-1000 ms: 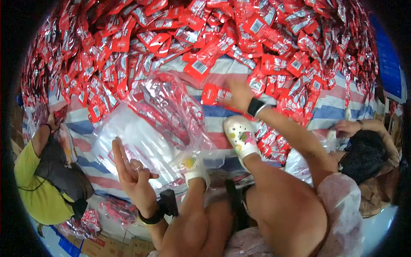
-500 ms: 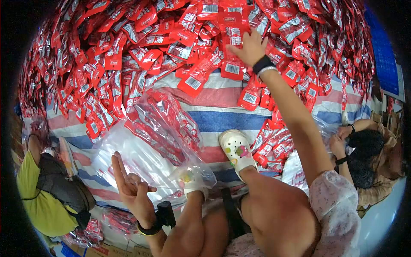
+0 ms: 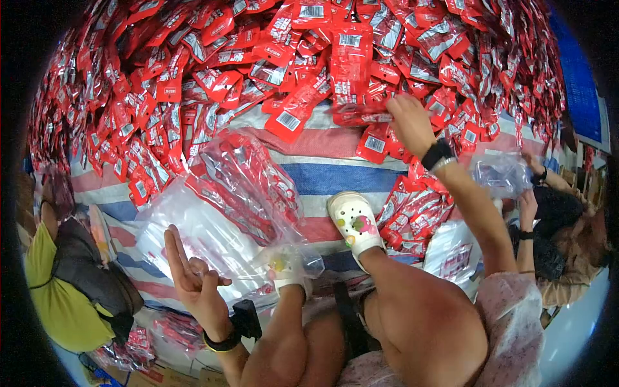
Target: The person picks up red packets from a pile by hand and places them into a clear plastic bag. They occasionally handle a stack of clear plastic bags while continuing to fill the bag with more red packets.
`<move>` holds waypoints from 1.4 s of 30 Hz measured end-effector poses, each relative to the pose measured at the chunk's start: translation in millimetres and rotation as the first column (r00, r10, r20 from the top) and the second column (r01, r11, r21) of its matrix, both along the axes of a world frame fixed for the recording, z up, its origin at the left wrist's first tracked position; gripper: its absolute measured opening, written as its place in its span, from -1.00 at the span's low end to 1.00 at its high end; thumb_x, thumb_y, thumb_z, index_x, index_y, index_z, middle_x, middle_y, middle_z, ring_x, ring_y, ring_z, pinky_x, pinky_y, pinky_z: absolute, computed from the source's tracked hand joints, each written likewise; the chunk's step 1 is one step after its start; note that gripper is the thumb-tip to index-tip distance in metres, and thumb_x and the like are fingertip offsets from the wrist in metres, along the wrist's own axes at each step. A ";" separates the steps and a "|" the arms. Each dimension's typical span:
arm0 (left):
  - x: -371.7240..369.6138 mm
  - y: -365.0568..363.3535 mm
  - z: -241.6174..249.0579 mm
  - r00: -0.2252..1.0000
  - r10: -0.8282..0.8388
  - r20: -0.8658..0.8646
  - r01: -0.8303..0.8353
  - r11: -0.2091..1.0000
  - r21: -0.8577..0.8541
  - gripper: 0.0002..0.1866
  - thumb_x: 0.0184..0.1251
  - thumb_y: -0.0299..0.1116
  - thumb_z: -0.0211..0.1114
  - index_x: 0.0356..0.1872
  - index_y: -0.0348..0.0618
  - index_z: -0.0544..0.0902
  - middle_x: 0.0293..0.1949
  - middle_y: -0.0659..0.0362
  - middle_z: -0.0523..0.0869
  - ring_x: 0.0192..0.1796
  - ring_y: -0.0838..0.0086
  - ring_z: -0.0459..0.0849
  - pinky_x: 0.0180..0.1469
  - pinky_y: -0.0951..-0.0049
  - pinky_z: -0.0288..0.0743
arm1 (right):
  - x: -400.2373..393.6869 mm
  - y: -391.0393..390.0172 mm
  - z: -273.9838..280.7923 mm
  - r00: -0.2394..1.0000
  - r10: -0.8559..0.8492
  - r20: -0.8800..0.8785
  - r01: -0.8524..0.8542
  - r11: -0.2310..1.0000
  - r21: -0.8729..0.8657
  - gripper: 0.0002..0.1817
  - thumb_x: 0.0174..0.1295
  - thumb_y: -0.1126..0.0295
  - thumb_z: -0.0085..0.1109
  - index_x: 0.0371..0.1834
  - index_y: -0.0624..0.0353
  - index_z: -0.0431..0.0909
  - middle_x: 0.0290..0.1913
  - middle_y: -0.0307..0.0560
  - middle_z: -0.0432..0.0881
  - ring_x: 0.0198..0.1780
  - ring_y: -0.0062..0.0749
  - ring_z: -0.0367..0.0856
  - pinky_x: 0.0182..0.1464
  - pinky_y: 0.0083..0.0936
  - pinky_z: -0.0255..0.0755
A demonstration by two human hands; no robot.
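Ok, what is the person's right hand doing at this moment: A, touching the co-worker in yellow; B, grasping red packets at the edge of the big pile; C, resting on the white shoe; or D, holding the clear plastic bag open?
B: the right hand is closed on a few red packets at the pile's near edge, well above the white shoe, while the clear plastic bag lies by the open left hand.

Striped red/white/blue tarp [image 3: 348, 177] on floor, cardboard boxes [image 3: 187, 377] nr bottom edge.

Red sachets [image 3: 361, 115] bunched flat at pile edge; clear bag [image 3: 213, 219] part-filled, open.
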State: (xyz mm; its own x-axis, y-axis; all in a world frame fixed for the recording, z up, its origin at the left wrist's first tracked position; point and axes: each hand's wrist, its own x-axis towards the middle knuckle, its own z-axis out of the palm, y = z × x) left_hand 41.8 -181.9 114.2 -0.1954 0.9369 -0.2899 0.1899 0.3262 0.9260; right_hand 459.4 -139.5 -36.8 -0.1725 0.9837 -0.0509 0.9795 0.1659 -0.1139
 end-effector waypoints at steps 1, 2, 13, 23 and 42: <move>1.3 0.1 -0.2 1.000 0.005 -0.019 -0.006 1.000 -0.005 -0.16 -0.07 -0.78 -0.12 0.42 -0.17 0.11 0.44 0.08 0.12 -0.43 0.80 0.30 -0.53 0.82 0.39 | -9.6 -6.6 10.3 0.958 -0.227 -0.173 0.204 0.969 -0.142 -0.49 -0.07 0.44 0.34 -0.02 0.22 0.35 -0.07 0.05 0.49 0.02 -0.05 0.51 0.21 -0.30 0.34; 2.6 0.2 -0.5 1.000 0.010 -0.026 -0.010 1.000 -0.008 -0.16 -0.07 -0.78 -0.12 0.42 -0.17 0.11 0.44 0.08 0.12 -0.43 0.80 0.30 -0.53 0.82 0.39 | -14.2 -0.6 15.8 0.958 -0.223 -0.179 0.198 0.969 -0.147 -0.49 -0.07 0.44 0.34 -0.02 0.22 0.35 -0.07 0.05 0.49 0.02 -0.05 0.51 0.21 -0.30 0.34; 1.4 4.4 -2.3 1.000 -0.005 0.026 0.005 1.000 0.000 -0.11 -0.17 -0.79 -0.08 0.41 -0.25 0.08 0.45 0.01 0.07 -0.44 0.80 0.34 -0.57 0.82 0.48 | -85.9 69.2 -54.6 0.747 -0.495 -0.443 0.577 0.814 0.063 -0.20 -0.31 0.12 0.52 -0.09 0.46 0.34 -0.13 0.28 0.46 -0.02 0.10 0.43 0.06 -0.22 0.35; 0.4 1.5 0.0 1.000 -0.007 -0.005 0.007 1.000 0.004 -0.16 -0.05 -0.78 -0.11 0.42 -0.17 0.09 0.44 0.07 0.11 -0.45 0.82 0.30 -0.53 0.84 0.37 | -146.1 14.5 -48.8 0.998 -0.045 -0.043 0.053 0.976 0.212 -0.50 -0.19 0.34 0.32 -0.10 0.10 0.40 -0.01 0.10 0.41 0.09 -0.05 0.38 -0.01 -0.16 0.30; -11.0 0.3 -3.5 0.999 0.037 0.010 -0.037 0.999 0.012 -0.12 -0.16 -0.79 -0.09 0.41 -0.25 0.09 0.43 -0.02 0.10 -0.45 0.78 0.29 -0.60 0.82 0.43 | -64.7 54.6 -54.0 0.724 -0.438 -0.532 0.515 0.857 -0.005 -0.24 -0.34 0.05 0.44 -0.04 0.34 0.53 0.15 0.29 0.42 0.21 0.10 0.34 0.24 -0.19 0.23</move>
